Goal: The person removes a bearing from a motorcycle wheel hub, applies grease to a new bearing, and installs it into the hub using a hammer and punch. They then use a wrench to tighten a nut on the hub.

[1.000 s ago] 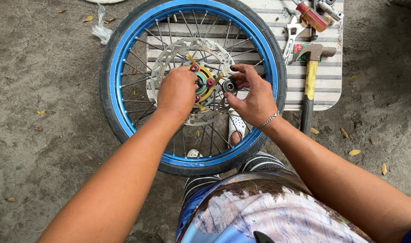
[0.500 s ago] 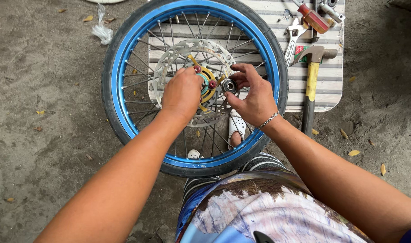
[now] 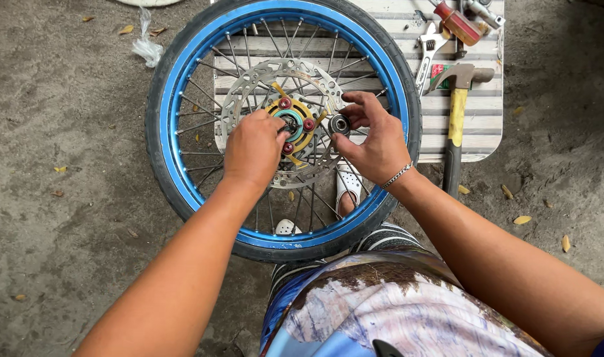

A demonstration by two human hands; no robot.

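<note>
A spoked wheel with a blue rim (image 3: 183, 178) and black tyre lies flat on the ground in front of me. A drilled silver brake disc (image 3: 249, 82) sits on its gold hub (image 3: 303, 119) with red bolts. My left hand (image 3: 252, 149) rests on the disc, fingertips at the hub centre. My right hand (image 3: 375, 135) holds a small round metal bearing (image 3: 340, 124) between thumb and fingers, just right of the hub. A bracelet circles my right wrist.
A white slatted board (image 3: 474, 125) lies under the wheel's far right side, carrying a yellow-handled hammer (image 3: 457, 109), an adjustable wrench (image 3: 426, 53) and a red-handled tool (image 3: 461, 23). Crumpled plastic (image 3: 146, 46) lies at the upper left. A foot in a white sandal (image 3: 348, 192) shows through the spokes.
My left hand has slid down and left a little, uncovering the hub centre. The right hand stays beside the hub with the bearing.
</note>
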